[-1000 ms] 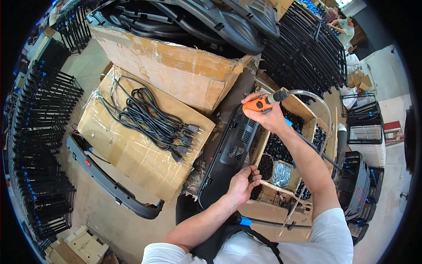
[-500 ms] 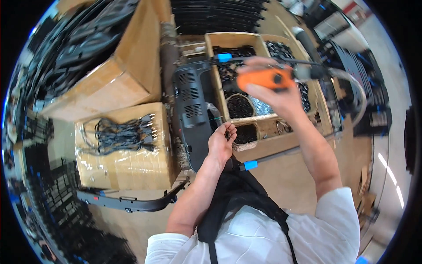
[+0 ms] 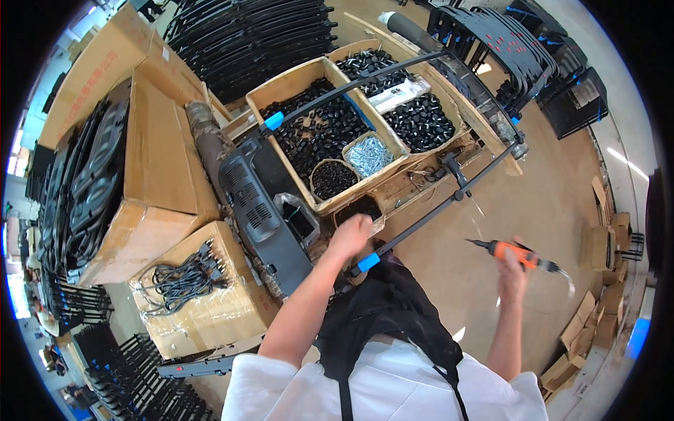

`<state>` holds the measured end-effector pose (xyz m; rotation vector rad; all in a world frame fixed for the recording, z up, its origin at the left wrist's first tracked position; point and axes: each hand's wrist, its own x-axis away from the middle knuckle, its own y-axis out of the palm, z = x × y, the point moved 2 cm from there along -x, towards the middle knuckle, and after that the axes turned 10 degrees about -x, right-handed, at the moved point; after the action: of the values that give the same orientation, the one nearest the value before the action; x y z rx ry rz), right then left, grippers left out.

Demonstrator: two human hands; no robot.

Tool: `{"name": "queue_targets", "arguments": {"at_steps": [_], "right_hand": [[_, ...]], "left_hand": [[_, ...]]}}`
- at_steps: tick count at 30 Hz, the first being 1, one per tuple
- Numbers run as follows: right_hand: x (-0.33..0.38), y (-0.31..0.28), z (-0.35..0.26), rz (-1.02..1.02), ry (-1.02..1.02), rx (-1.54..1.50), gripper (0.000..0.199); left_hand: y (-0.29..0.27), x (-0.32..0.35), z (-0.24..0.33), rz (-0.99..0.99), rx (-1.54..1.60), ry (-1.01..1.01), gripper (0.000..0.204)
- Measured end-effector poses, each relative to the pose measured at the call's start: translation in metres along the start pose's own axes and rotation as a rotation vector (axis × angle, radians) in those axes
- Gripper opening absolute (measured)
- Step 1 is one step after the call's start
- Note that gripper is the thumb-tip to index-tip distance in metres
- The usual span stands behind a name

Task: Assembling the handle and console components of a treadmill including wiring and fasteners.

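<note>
My right hand (image 3: pixel 513 279) is wrapped round an orange-and-black electric screwdriver (image 3: pixel 516 253), out to the right of the bench, its bit pointing left. A hose or cable trails from its rear end. My left hand (image 3: pixel 353 236) is curled closed at the near edge of a small container of dark screws (image 3: pixel 359 208); whatever its fingers hold is hidden. Just to its right runs a black tubular frame (image 3: pixel 428 219) with blue clips (image 3: pixel 368 262). On its left lies a black vented plastic housing (image 3: pixel 246 193).
Beyond my left hand, a wooden tray (image 3: pixel 256 98) holds black plastic parts, silver screws (image 3: pixel 368 156) and small dark screws (image 3: pixel 333 179). Bundled black power cords (image 3: pixel 186 281) lie on a carton (image 3: pixel 196 330). A large open carton (image 3: pixel 165 175) holds black panels at left; stacked black frames (image 3: pixel 253 42) stand behind.
The view has turned. My right hand has carried the screwdriver from above the tray out to the right. My left hand stays near the small screw container, fingers now curled lower.
</note>
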<state>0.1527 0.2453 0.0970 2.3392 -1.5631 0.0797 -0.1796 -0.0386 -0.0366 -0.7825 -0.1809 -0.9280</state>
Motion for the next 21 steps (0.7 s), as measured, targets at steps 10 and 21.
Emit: {"name": "queue_targets", "arguments": {"at_steps": [10,21], "right_hand": [[-0.154,0.109,0.337,0.103,0.653,-0.333,0.037],[-0.13,0.245,0.073,-1.772,0.663,0.919,0.023]], "left_hand": [[0.018,0.059,0.061,-0.093,-0.422,-0.391,0.064],[0.007,0.07,0.069,-0.04,-0.336,-0.449,0.052]]}}
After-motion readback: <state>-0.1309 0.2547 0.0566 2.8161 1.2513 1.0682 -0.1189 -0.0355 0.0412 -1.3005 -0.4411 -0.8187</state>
